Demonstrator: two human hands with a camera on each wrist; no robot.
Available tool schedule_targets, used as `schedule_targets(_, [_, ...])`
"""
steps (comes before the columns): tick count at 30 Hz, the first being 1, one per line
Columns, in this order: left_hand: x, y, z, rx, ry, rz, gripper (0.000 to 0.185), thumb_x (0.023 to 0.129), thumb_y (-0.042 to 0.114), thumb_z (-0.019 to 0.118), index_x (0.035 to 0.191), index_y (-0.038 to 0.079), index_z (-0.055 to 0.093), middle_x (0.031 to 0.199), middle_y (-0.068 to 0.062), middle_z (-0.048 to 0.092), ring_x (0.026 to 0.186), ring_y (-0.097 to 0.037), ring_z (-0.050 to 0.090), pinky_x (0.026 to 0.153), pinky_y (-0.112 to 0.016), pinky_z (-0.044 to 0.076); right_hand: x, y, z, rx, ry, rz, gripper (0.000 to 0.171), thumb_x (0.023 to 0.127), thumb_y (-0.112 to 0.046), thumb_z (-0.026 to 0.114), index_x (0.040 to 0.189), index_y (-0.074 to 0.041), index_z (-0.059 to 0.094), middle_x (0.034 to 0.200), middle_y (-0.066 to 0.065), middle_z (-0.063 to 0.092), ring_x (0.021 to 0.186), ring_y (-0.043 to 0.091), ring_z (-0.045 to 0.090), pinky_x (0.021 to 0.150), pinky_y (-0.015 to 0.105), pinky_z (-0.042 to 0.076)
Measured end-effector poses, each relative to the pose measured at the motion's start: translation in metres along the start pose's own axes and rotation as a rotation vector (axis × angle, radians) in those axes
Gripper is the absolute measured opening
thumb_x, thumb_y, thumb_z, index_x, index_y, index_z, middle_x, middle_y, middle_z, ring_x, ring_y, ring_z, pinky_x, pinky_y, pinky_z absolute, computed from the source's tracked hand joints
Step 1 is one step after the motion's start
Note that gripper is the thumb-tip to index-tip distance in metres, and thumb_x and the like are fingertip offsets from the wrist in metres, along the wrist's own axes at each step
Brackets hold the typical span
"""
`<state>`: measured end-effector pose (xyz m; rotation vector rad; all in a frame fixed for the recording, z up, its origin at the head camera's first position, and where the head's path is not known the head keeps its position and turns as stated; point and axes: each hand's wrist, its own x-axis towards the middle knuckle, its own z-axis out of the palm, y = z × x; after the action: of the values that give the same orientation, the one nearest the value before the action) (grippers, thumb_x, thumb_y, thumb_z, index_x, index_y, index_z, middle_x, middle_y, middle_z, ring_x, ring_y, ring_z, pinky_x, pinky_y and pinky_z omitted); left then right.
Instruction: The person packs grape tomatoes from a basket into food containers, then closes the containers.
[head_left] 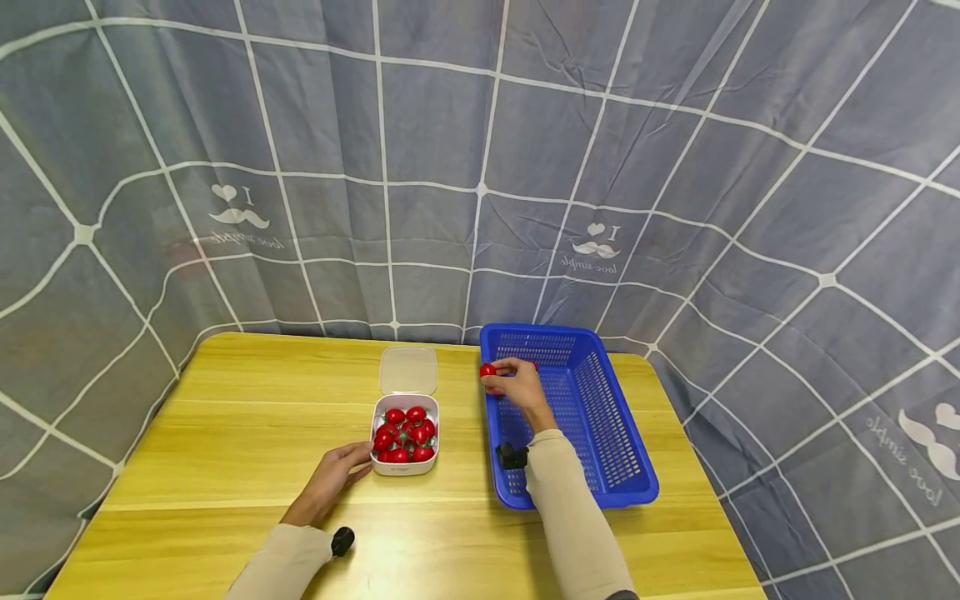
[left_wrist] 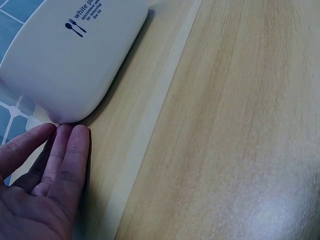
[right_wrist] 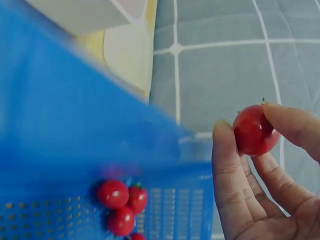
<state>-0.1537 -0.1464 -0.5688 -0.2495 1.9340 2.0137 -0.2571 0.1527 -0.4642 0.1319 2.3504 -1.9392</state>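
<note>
Over the left rim of the blue basket (head_left: pixel 611 417), my right hand (head_left: pixel 522 385) pinches a cherry tomato (right_wrist: pixel 256 131) between thumb and fingers; a bit of green stem shows on it. Several more cherry tomatoes (right_wrist: pixel 121 221) lie in the basket, partly hidden behind the hand in the head view. To the left stands a white lunch box (head_left: pixel 402 469) filled with several red tomatoes (head_left: pixel 400 456). My left hand (head_left: pixel 327 482) rests its nearly straight fingertips against the box's left side, right at its lower corner in the left wrist view.
A pale lid (head_left: pixel 408 371) lies behind the box, at its back edge. Both stand on a yellow wood-grain table (head_left: pixel 247 450). A grey curtain (head_left: pixel 427 225) with white lines hangs close behind and around the table. Black wrist cameras sit on both sleeves (head_left: pixel 573 500).
</note>
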Motion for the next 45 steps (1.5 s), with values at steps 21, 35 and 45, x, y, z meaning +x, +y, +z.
schedule_targets(21, [0.000,-0.002,0.002,0.004,0.016,-0.002,0.058,0.101,0.032,0.051,0.134,-0.016,0.044,0.141,-0.031,0.042,0.130,-0.039,0.043,0.104,-0.038,0.046,-0.011,0.003,0.063,-0.096,-0.221,-0.005,0.030,0.077,0.009,0.074,0.105,0.012,0.063,0.093,0.017,0.063,0.068,0.015,0.064,0.067,0.031,0.062])
schedule_targets(35, [0.000,-0.001,0.002,-0.010,0.011,-0.006,0.060,0.100,0.031,0.052,0.134,-0.017,0.042,0.141,-0.032,0.041,0.130,-0.040,0.042,0.103,-0.038,0.046,-0.014,0.023,0.098,-0.134,-0.257,0.022,0.026,0.073,0.011,0.074,0.098,0.010,0.066,0.077,0.007,0.058,0.058,0.012,0.058,0.060,0.037,0.062])
schedule_targets(45, [0.001,0.000,0.002,-0.003,0.010,-0.006,0.060,0.100,0.032,0.052,0.134,-0.017,0.041,0.141,-0.033,0.040,0.130,-0.041,0.042,0.103,-0.037,0.047,-0.014,0.023,0.100,-0.128,-0.257,0.013,0.027,0.074,0.011,0.073,0.101,0.012,0.064,0.079,0.010,0.063,0.059,0.013,0.061,0.059,0.036,0.062])
